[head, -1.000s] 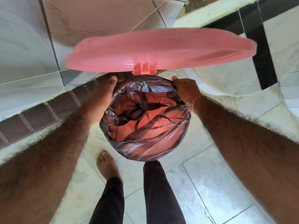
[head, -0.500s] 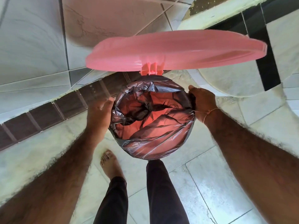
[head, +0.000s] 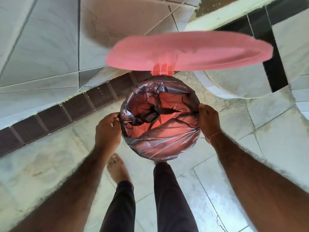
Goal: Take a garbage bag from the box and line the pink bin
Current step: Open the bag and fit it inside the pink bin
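A second earlier both hands gripped the far rim beside the hinge; now they had slid down to mid-frame. The left hand (head: 107, 131) pinched the garbage bag (head: 160, 131) at the rim's left side, and the right hand (head: 209, 121) curled over it on the right. The bag sat inside the pink bin (head: 189, 54), centre frame, lid raised, folded over all around. Lining looked nearly finished.
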Motion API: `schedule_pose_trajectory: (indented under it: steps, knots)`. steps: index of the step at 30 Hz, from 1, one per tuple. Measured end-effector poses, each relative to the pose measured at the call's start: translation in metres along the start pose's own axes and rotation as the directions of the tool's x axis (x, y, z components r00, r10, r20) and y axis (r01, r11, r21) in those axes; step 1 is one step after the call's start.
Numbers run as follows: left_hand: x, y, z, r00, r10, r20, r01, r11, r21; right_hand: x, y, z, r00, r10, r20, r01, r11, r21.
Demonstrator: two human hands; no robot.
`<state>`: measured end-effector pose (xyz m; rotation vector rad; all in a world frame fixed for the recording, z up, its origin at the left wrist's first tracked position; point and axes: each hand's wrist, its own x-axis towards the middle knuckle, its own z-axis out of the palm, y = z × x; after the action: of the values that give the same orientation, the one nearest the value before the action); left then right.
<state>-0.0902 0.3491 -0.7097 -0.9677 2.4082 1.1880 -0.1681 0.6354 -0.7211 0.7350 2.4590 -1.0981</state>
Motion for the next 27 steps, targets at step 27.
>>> schedule_pose_trajectory:
  steps: [27]
  knots:
    - [-0.041,-0.049,0.013,0.726,-0.549,0.414,0.684,0.514,-0.517,-0.045,0.064,0.017,0.754,0.624,0.207,-0.655,0.739,0.157]
